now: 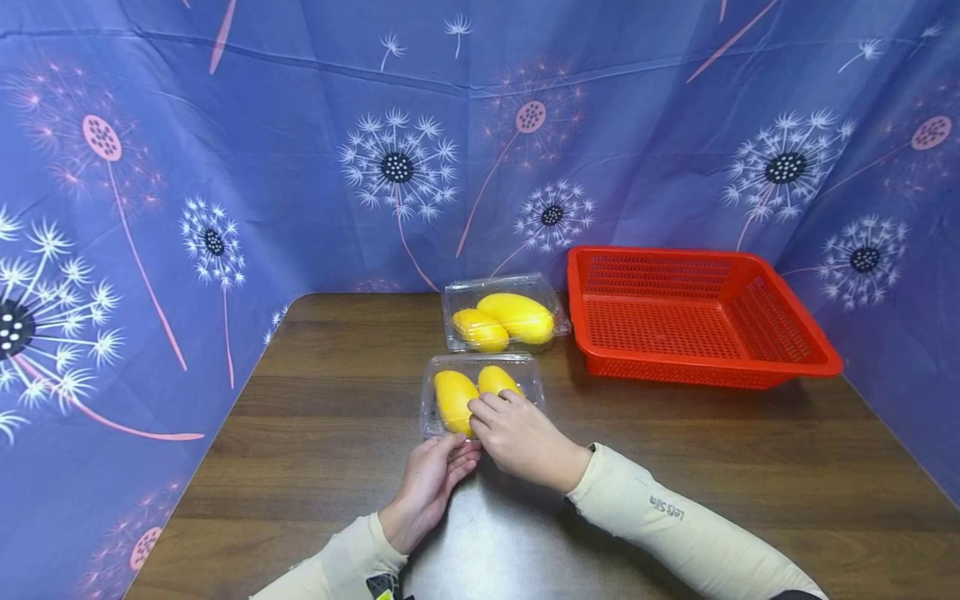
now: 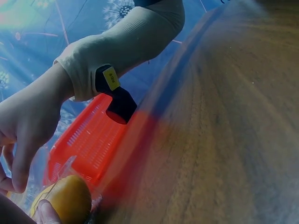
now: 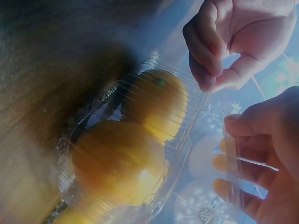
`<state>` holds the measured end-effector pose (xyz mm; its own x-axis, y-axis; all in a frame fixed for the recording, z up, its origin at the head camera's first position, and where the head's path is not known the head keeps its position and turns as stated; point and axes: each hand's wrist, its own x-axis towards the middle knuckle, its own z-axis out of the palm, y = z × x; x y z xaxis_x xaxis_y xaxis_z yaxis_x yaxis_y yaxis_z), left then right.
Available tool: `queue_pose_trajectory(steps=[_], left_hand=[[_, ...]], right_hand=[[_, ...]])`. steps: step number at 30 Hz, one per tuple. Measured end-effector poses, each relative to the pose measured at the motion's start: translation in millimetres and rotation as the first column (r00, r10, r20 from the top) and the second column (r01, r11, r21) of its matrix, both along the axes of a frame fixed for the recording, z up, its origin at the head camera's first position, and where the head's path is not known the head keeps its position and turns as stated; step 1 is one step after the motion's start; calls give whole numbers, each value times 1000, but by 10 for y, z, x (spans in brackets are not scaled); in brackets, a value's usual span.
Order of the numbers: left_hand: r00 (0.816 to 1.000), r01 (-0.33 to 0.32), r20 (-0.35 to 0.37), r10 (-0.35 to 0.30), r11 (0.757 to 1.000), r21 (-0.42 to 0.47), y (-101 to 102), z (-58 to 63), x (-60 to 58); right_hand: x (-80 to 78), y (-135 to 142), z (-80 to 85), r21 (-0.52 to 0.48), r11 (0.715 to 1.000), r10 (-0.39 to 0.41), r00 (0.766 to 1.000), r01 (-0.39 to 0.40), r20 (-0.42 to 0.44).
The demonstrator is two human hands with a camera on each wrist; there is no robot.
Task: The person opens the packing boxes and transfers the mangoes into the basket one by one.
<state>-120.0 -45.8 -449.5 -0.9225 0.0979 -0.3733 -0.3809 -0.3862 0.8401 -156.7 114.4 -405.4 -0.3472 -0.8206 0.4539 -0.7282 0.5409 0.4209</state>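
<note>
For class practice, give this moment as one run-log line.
left hand: holds front container | right hand: grips it | contents: two yellow fruits

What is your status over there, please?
Left hand and right hand holding near clear box. Two yellow fruits inside. Red basket off right, nothing blocking.

Head view: room to pass over wooden table (image 1: 300, 425), left and lower right. Lower centre blocked: left hand (image 1: 429, 483), right hand (image 1: 528, 442), front clamshell (image 1: 532, 377). Rear clamshell (image 1: 461, 298), red basket (image 1: 697, 369) block centre-right.
</note>
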Motion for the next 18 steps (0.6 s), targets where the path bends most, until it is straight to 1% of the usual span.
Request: queue_pose_trajectory(steps=[12,18], left_hand=[[1000,-7,24,6,1000,12,-29,4,-13],[999,3,45,-4,999,35,-51,12,-1]], right_hand=[[-12,-2,19,7,1000,-25,1000,25,-10],[-16,-2,17,-18,1000,-4,1000,4,-10]])
